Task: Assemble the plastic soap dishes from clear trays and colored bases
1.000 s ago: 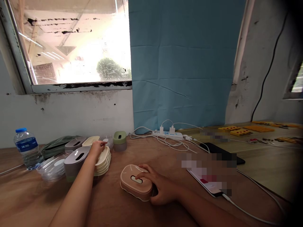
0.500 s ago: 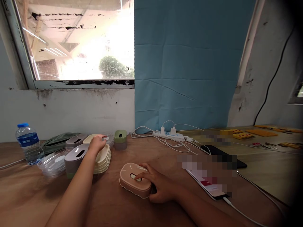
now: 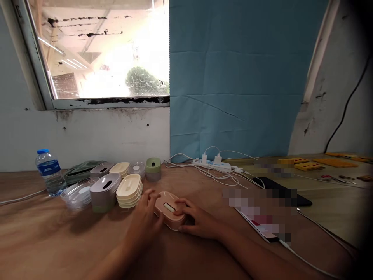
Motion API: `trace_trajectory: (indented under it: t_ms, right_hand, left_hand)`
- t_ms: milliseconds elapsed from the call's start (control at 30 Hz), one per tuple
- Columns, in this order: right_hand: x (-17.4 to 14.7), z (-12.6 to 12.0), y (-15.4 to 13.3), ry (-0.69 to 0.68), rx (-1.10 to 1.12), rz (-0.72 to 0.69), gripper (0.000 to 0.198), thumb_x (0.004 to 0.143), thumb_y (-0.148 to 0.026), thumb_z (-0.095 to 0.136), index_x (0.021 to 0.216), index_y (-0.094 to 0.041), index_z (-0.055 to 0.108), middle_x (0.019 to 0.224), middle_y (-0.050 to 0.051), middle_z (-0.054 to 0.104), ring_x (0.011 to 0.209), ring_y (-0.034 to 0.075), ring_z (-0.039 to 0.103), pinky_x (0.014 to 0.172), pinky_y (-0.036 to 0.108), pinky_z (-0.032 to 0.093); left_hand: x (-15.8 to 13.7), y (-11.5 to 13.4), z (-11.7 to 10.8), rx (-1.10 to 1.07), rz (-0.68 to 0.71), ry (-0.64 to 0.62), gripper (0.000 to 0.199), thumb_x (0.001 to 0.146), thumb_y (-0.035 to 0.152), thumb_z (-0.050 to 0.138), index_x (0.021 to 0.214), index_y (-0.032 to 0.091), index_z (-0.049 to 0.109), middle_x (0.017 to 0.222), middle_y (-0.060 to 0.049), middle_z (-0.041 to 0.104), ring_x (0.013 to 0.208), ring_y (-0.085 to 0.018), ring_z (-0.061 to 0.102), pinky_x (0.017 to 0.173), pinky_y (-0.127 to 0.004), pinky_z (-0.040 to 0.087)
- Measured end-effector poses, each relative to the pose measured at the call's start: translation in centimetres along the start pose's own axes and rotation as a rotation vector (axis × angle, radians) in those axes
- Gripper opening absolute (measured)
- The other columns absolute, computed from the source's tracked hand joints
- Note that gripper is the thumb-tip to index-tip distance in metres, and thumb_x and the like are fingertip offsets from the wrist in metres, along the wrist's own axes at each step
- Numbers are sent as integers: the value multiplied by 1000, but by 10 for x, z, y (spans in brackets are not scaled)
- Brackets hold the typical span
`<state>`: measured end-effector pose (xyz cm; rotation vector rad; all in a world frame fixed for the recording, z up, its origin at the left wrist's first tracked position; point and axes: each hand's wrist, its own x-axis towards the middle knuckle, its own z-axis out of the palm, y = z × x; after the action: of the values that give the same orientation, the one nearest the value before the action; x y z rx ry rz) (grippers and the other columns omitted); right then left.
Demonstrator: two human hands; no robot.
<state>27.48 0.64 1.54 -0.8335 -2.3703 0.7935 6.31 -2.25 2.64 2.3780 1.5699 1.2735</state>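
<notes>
A salmon-pink rounded plastic box with a pale slot in its top sits on the table before me. My right hand grips its right end, fingers over the top and thumb low at the front. At its left end is my left hand, fingers apart; I cannot tell whether it touches the box. Left of that hand stands a stack of cream lids. Beyond are a mauve box with a slotted lid and clear plastic covers.
Farther back stand a green-topped box, more cream lids and another mauve box. A water bottle is at left. On the right lie a power strip, cables, a charging phone and a black slab.
My left hand has come back from the cream lids at the rear to the left end of the pink box. My right hand stays on the box, and the view has shifted slightly.
</notes>
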Motion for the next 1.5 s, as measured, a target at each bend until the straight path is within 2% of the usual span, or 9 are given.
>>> trace_trajectory:
  t_ms: [133,367,433,533,600,733,867,1000,1500]
  right_hand:
    - [4,2,2,59,34,-44,34,72,-34,61,104,-22,56,112,6,48,106,21,45,92,33,34]
    - [6,3,5,256,79,-24,30,77,-38,55,102,-21,56,106,6,54,102,21,48,89,32,36]
    - [6,4,6,301,78,-18,30,78,-38,54,102,-21,56,106,6,54,103,22,47,90,32,36]
    - [6,3,4,318,43,-37,28,77,-36,56,101,-21,56,108,7,53,105,22,47,91,33,35]
    - [6,3,2,318,13,-54,28,77,-35,57,101,-22,56,108,7,52,105,21,46,92,33,35]
    - [5,6,-1,303,-8,-94,28,77,-35,57,102,-22,56,109,7,51,105,21,47,92,34,36]
    - [6,10,-1,296,-12,-99,28,77,-34,58,102,-22,56,109,7,52,104,20,47,91,33,37]
    - [6,11,0,310,-1,-112,27,76,-33,59,101,-22,56,107,7,52,103,20,48,91,33,37]
    - [7,17,-9,376,175,-24,26,75,-36,58,95,-20,59,102,7,57,100,23,50,88,33,40]
  left_hand:
    - [-18,-16,14,-95,15,-128,53,65,14,49,117,26,41,125,-11,37,118,-27,34,97,-42,30]
    - [-19,-18,16,-235,-52,-173,67,64,15,54,126,24,29,135,-10,25,127,-26,16,104,-42,17]
    - [-19,-16,18,-434,-151,-191,69,65,16,55,127,26,25,133,-10,27,124,-26,25,102,-42,22]
    - [-16,-9,23,-897,-489,-154,80,64,17,59,126,27,11,120,-14,42,97,-22,54,85,-38,42]
    - [-14,-4,25,-1178,-690,-71,85,61,15,62,123,26,5,106,-13,51,82,-19,60,76,-35,45]
    - [-14,5,25,-1510,-731,-65,66,65,15,64,114,21,20,86,-6,59,79,-18,61,80,-35,44]
    - [-15,4,24,-1570,-720,-78,45,69,11,61,103,17,33,73,-2,60,75,-15,61,80,-35,44]
    - [-13,3,24,-1572,-779,-111,35,70,10,59,95,16,36,79,-5,62,73,-16,62,77,-34,45]
    - [-10,6,23,-1563,-736,-88,28,72,17,59,89,17,38,81,-5,60,67,-13,61,69,-28,45]
